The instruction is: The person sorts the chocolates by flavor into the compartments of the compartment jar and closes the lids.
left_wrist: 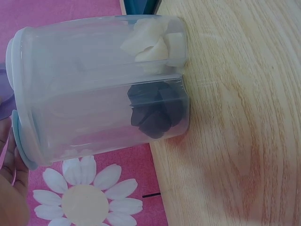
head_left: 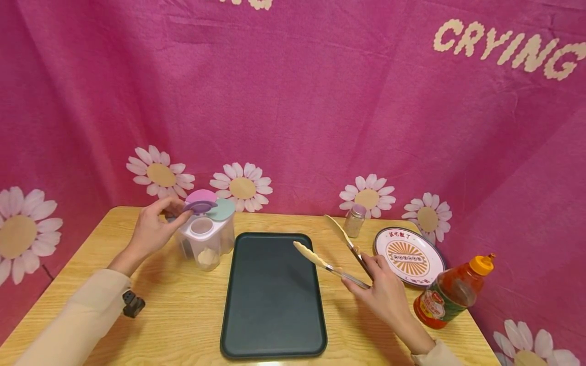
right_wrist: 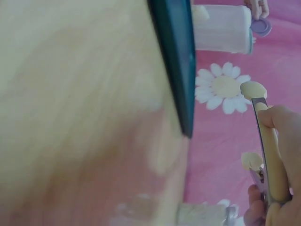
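Note:
My left hand [head_left: 153, 229] pinches the raised purple lid [head_left: 200, 206] of a clear, multi-compartment container [head_left: 213, 244] at the back left. The round opening under that lid shows. Through the container's wall in the left wrist view, pale pieces [left_wrist: 153, 44] and dark pieces [left_wrist: 157, 109] lie at the bottom of separate compartments. My right hand [head_left: 386, 292] grips a pair of tongs [head_left: 348, 278], metal with cream-coloured tips, right of the tray. The tongs' arms are spread apart with nothing between their tips, above the table.
A dark rectangular tray [head_left: 274, 300] lies mid-table. Behind the tongs stands a small glass jar [head_left: 354, 222] with a mauve cap. A patterned plate [head_left: 391, 246] is at the back right, and a red sauce bottle [head_left: 450, 297] stands in front of it. Pink cloth [head_left: 293, 101] hangs behind the table.

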Available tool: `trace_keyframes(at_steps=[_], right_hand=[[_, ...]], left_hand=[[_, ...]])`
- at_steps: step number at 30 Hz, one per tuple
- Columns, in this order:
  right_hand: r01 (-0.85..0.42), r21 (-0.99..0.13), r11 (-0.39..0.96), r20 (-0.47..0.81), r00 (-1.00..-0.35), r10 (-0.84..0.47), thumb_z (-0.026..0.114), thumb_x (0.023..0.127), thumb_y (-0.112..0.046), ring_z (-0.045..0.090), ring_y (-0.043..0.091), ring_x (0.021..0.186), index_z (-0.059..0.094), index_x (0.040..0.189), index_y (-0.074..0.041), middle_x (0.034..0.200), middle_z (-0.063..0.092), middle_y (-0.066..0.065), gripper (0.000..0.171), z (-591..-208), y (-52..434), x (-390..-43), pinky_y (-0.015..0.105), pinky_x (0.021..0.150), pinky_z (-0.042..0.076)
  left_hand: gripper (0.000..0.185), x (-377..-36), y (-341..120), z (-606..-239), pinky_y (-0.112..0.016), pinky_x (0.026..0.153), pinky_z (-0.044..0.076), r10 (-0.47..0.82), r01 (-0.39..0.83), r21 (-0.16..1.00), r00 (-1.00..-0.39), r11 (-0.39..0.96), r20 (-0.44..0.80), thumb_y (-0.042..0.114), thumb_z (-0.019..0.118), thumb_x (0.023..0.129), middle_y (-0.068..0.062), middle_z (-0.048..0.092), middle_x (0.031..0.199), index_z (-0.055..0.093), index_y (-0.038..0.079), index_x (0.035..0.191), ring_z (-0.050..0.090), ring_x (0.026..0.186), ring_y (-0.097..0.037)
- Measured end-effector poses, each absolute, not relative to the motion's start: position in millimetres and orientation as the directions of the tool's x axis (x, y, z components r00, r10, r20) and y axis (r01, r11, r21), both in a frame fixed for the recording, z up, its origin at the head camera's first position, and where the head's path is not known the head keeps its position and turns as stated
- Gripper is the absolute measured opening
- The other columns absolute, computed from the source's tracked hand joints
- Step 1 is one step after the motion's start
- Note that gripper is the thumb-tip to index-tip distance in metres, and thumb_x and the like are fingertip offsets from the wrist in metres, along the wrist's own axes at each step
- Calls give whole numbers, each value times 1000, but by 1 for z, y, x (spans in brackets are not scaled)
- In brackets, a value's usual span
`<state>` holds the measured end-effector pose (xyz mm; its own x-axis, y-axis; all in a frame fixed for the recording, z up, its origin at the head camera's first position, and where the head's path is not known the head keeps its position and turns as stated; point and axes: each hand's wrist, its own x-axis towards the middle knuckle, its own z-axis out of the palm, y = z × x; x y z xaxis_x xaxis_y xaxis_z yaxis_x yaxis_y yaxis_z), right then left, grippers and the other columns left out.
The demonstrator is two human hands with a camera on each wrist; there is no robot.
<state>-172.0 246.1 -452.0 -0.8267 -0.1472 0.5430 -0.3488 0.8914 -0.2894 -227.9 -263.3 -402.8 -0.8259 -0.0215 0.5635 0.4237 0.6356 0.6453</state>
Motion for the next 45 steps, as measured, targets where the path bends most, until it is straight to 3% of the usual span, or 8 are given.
trace_keyframes(at_steps=[10, 17, 25, 30, 36, 45], right_hand=[[-240, -330, 913, 445, -893, -74, 92, 77, -41, 58, 23, 71, 71, 123, -1, 99, 64, 15, 65, -471, 267, -172, 43, 63, 50], [-188, -294, 937, 436, -899, -44, 91, 78, -45, 61, 29, 67, 69, 126, 1, 98, 64, 17, 70, -480, 277, -176, 50, 61, 52], [-128, -289, 949, 339, -941, -23, 86, 82, -49, 66, 35, 75, 68, 129, 0, 106, 65, 20, 71, -486, 283, -176, 55, 65, 55], [-128, -254, 959, 345, -938, -33, 86, 81, -49, 67, 38, 75, 68, 125, -1, 103, 66, 21, 68, -489, 284, -176, 55, 63, 54], [-126, -211, 969, 300, -952, -59, 86, 81, -49, 60, 29, 67, 68, 123, -2, 93, 62, 15, 65, -490, 286, -176, 49, 56, 49], [-168, -208, 964, 291, -951, -103, 86, 84, -44, 65, 32, 73, 68, 126, 1, 99, 64, 17, 64, -490, 287, -172, 53, 64, 55]], left_hand=[[16, -227, -263, -402, -6, 79, 44, -20, 399, 646, -841, 651, 540, 9, 78, 94, -14, 73, 98, 71, 3, 107, 57, 85, -6], [16, -227, -263, -402, -7, 79, 45, -20, 404, 644, -838, 649, 546, 8, 78, 94, -15, 73, 98, 71, 3, 106, 56, 85, -3], [17, -225, -263, -401, -5, 80, 43, -16, 396, 651, -847, 648, 531, 10, 77, 95, -16, 73, 100, 70, 3, 108, 55, 86, 0], [17, -226, -263, -401, -5, 80, 44, -19, 398, 648, -844, 650, 537, 10, 78, 95, -16, 73, 100, 70, 3, 108, 55, 86, -1], [17, -226, -263, -402, -5, 79, 44, -22, 400, 648, -841, 648, 541, 9, 78, 94, -15, 73, 100, 71, 3, 108, 55, 85, 0], [17, -226, -263, -402, -10, 80, 46, -23, 391, 650, -847, 651, 532, 11, 78, 95, -12, 72, 98, 71, 4, 108, 54, 85, 0]])
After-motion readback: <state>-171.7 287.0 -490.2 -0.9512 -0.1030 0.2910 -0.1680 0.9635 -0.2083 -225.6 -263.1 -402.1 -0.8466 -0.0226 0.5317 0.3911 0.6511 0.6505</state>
